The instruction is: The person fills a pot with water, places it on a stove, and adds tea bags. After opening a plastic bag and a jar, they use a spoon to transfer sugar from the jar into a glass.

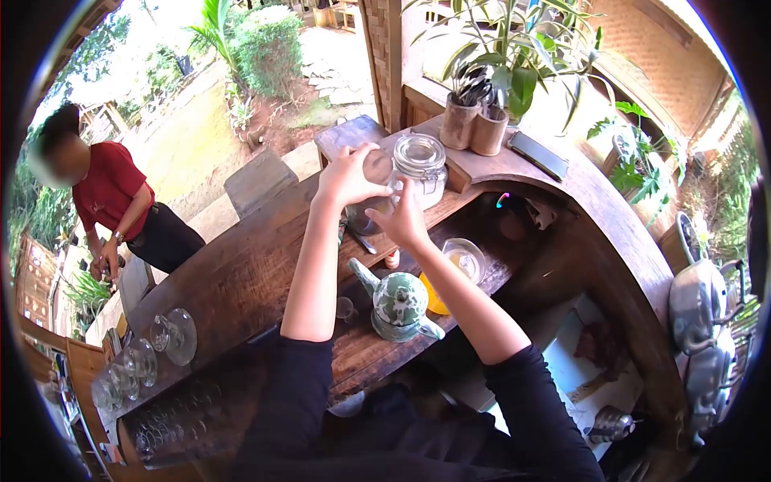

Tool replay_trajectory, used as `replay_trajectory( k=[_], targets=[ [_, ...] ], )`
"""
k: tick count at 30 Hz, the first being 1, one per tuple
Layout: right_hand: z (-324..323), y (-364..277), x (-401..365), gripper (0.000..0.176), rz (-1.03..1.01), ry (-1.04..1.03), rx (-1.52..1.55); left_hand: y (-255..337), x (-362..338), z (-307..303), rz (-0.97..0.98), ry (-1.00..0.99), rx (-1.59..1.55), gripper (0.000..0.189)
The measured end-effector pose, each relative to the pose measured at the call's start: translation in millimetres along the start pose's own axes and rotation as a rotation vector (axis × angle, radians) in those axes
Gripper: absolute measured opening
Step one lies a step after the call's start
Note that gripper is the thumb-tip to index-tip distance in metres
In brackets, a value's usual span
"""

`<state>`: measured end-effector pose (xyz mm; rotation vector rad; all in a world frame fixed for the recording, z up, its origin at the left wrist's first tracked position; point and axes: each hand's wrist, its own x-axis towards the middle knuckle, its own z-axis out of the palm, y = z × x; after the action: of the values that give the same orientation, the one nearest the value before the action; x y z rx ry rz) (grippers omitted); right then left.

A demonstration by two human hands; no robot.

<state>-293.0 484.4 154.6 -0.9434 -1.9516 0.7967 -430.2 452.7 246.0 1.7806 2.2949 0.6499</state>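
Both of my arms reach forward over the wooden counter. My left hand (353,175) is wrapped round the upper part of a clear glass jar (377,166). Lower and to its right, my right hand (401,215) is at the same jar, its fingers curved near the glass; its exact contact is hard to make out. Just right of the hands stands a second glass jar (420,165) with a clamp lid. Nearer to me, a green and white teapot (400,299) sits on the lower wooden shelf. A glass dish (464,261) lies right of it.
Plant pots (474,128) and a phone (538,155) are on the curved ledge. Upturned glasses (132,369) line the counter's left end. Metal pots (699,305) hang at the right. A person in a red shirt (112,189) stands beyond the counter at the left.
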Motion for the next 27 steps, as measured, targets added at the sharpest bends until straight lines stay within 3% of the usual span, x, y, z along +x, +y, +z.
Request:
replay_trajectory(
  k=[12, 16, 17, 18, 20, 22, 24, 26, 27],
  targets=[
    [17.3, -25.7, -20.5, 0.097, 0.026, -0.064, 0.066, -20.6, -27.3, -18.2, -0.067, 0.017, -0.023, 0.083],
    [7.9, -19.1, -20.3, 0.083, 0.053, -0.134, 0.116, -13.0, -30.3, -20.4, -0.004, 0.075, 0.095, 0.079],
    [5.2, -13.8, -20.1, 0.071, 0.067, -0.101, 0.106, -7.5, -24.4, -19.4, 0.003, 0.076, 0.093, 0.079],
    [-2.9, -13.9, -18.1, 0.071, 0.066, -0.097, 0.102, 0.8, -14.2, -18.4, 0.077, 0.149, 0.01, 0.073],
    [-22.4, -17.5, -11.1, 0.061, -0.019, 0.271, -0.086, 14.7, 11.2, -17.1, 0.149, 0.225, -0.077, 0.068],
    [-30.9, -9.4, 4.6, 0.065, 0.065, 0.471, -0.155, 21.7, 48.8, -10.5, 0.051, 0.012, -0.284, 0.068],
    [-35.7, 3.8, 25.0, 0.091, 0.278, 0.448, -0.1, 27.1, 81.3, 6.0, -0.019, -0.048, -0.201, 0.066],
    [-36.4, 15.6, 39.7, 0.099, 0.339, 0.429, -0.015, 28.7, 103.8, 19.1, -0.088, -0.11, -0.118, 0.065],
    [-35.7, 23.1, 44.5, 0.099, 0.338, 0.432, -0.015, 32.2, 109.6, 20.4, -0.124, -0.23, -0.129, 0.064]
  ],
)
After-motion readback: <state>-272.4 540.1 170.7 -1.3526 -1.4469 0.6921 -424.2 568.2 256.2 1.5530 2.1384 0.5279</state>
